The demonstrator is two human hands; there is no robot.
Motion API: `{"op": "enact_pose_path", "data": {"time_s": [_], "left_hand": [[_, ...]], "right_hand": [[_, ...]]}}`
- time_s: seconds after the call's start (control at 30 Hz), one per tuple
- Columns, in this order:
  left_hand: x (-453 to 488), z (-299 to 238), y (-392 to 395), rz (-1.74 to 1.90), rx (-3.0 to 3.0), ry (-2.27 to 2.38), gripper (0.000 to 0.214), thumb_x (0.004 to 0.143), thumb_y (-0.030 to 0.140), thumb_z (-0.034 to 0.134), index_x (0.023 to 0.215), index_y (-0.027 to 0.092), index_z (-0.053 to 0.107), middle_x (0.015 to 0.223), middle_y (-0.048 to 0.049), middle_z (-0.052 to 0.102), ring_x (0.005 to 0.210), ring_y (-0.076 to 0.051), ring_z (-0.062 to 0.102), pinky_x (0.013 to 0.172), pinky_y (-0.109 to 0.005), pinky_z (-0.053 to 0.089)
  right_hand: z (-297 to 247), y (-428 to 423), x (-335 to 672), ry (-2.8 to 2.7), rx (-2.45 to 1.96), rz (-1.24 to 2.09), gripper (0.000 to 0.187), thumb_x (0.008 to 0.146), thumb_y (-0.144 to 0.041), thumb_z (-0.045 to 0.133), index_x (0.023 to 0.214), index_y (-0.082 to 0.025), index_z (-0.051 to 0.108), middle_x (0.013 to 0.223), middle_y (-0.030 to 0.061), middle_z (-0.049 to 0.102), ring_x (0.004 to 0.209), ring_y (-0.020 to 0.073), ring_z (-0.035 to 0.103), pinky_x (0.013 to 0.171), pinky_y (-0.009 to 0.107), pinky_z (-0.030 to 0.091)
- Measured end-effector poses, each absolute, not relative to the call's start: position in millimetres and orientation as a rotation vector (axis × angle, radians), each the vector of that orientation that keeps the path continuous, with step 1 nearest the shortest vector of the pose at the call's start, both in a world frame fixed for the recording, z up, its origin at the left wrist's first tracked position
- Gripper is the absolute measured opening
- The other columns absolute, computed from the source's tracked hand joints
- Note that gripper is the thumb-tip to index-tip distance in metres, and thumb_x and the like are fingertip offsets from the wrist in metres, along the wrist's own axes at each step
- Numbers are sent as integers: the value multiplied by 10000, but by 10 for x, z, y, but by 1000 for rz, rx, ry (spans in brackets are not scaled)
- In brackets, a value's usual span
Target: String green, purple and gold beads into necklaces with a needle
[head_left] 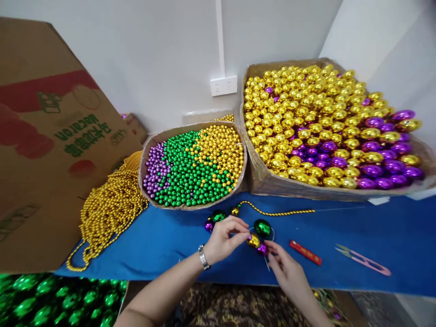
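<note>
My left hand (226, 238), with a metal watch (203, 257) on its wrist, pinches at the left end of a large shiny gold bead (253, 241). A purple bead (262, 249) adjoins the gold one, and the fingers of my right hand (285, 263) close on its right side. Just behind them rests a large green bead (262, 227), with a thin white string (267, 263) looping around and below. Beyond my left hand lie another green bead (218, 215) and a purple bead (209, 225), partly hidden. A gold bead chain (275, 212) trails from them to the right.
On the blue cloth (344, 227) lie a red cutter-like tool (305, 252) and pink thread snips (364, 261). Behind stand a box of small beads (245, 170) and a larger box (272, 185) of gold and purple beads. Gold strands (112, 200) heap beside a carton (37, 181).
</note>
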State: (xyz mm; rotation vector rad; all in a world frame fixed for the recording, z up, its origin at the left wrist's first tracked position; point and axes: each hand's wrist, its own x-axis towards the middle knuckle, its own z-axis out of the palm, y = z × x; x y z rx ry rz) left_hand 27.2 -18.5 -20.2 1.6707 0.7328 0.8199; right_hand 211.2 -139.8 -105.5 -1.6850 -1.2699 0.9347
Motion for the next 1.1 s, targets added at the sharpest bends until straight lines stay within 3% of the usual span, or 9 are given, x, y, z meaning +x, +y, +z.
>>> {"op": "enact_pose_path", "data": {"time_s": [0.1,0.23,0.43,0.6,0.67,0.83,0.93,1.1], "left_hand": [[347,28,-231,837,1836,605,102,806,231,617,817,144,669,835,-83,689,804,-155,640,750,-278,513],[481,366,-254,915,1923,458,98,815,200,601,855,135,662,839,-87,693,814,-151,642,740,-263,518],[546,340,-290,1024,1764,511,116,831,228,579,874,138,636,863,-84,665,788,-144,635,703,-258,522],[608,-156,-332,726,1971,376,599,733,382,675,1241,139,473,1177,-158,585,1098,-238,556,932,-380,454],[675,-353,-353,565,2196,309,622,701,460,681,1207,144,503,1182,-156,593,1180,-274,495,1017,-446,359],[785,-672,-398,292,2617,218,416,788,570,516,986,215,604,1004,-61,671,1158,-276,490,1054,-561,187],[747,-790,-423,224,2845,260,417,801,545,501,912,159,612,792,-72,658,993,-290,541,1016,-630,150],[484,-849,-417,189,2991,473,315,794,424,539,922,141,590,773,-83,612,814,-248,535,1004,-631,162]], "right_hand": [[-791,-1377,2180,-1510,-1702,626,287,888,-351,455,1103,-221,592,1016,79,669,871,207,660,775,316,536],[-467,-1267,2145,-1699,-1544,503,293,913,-294,448,1171,-215,561,1088,82,645,982,196,625,822,296,518],[-431,-1237,2118,-1779,-1431,328,234,914,-249,453,1070,-220,625,1030,72,665,930,185,643,816,295,526],[-370,-1292,2158,-1612,-1537,463,229,921,-334,426,926,-210,619,807,38,685,698,158,663,656,240,532],[-335,-1320,2149,-1533,-1579,593,247,929,-361,402,900,-209,593,705,13,653,607,139,635,572,215,508],[-223,-1428,2212,-1307,-1569,773,264,922,-422,410,937,-208,564,537,-38,510,490,116,514,496,221,427],[-18,-1489,2351,-978,-1475,725,252,887,-456,483,906,-219,565,521,-44,449,477,104,449,474,232,379],[270,-1455,2708,-567,-1293,524,270,722,-456,696,803,-221,591,526,-54,349,468,87,314,415,242,273]]}}
